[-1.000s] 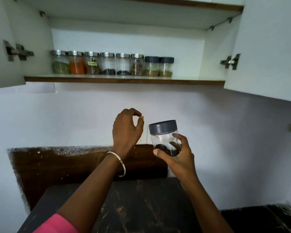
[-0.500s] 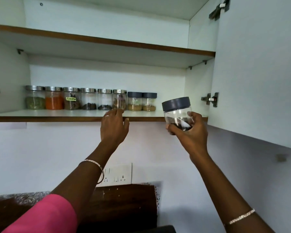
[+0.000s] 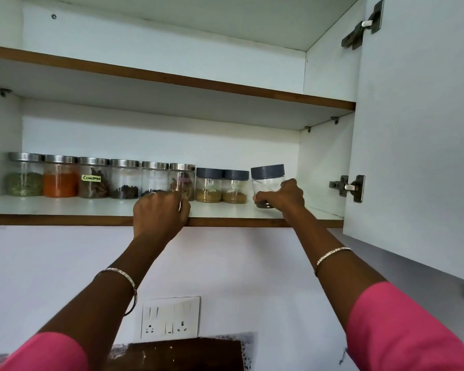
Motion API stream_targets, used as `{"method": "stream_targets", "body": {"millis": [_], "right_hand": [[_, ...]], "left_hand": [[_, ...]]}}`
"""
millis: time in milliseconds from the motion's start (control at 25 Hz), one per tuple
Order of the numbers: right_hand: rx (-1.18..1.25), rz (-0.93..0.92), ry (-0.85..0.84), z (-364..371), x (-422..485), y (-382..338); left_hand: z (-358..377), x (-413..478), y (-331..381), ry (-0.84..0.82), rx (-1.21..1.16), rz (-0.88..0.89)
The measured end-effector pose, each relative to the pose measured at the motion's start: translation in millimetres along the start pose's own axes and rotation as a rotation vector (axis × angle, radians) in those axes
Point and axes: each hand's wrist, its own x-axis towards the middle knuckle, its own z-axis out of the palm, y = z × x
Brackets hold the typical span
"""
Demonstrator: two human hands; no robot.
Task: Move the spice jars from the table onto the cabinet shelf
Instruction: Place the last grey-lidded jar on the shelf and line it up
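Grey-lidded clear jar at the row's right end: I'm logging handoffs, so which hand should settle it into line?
Right. The right hand already grips the grey-lidded clear jar on the white shelf; the left hand rests at the shelf's edge, further left.

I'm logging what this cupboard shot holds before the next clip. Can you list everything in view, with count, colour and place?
Steel-lidded jars: six, clear glass holding green, orange and dark brown spices, in a row at the left of the lower shelf; the third bears a yellow label.
Grey-lidded jars: two, clear with tan powder, right of the steel-lidded row.
Held jar: one, grey lid, dark contents, at the row's right end.
Lower shelf: one, white with brown edge.
Upper shelf: one, white with brown edge.
Cabinet door: one, white, open at right.
Hinges: two, metal, on the door.
Wall socket: one, white, below the cabinet.
Left hand: on the shelf edge.
Right hand: gripping the held jar.
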Motion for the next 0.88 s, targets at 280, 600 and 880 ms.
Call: {"method": "stream_targets", "body": {"millis": [280, 600, 880], "right_hand": [[-0.135, 0.153, -0.135, 36.4, 87.0, 5.4], [-0.25, 0.221, -0.26, 57.9, 121.1, -0.2], [-0.214, 0.166, -0.251, 65.7, 122.4, 11.6]], "left_hand": [[19.3, 6.1, -9.0, 0.14, -0.055, 0.09], [21.6, 4.4, -9.3, 0.195, -0.076, 0.1], [22.9, 4.3, -10.2, 0.237, -0.052, 0.133]]}}
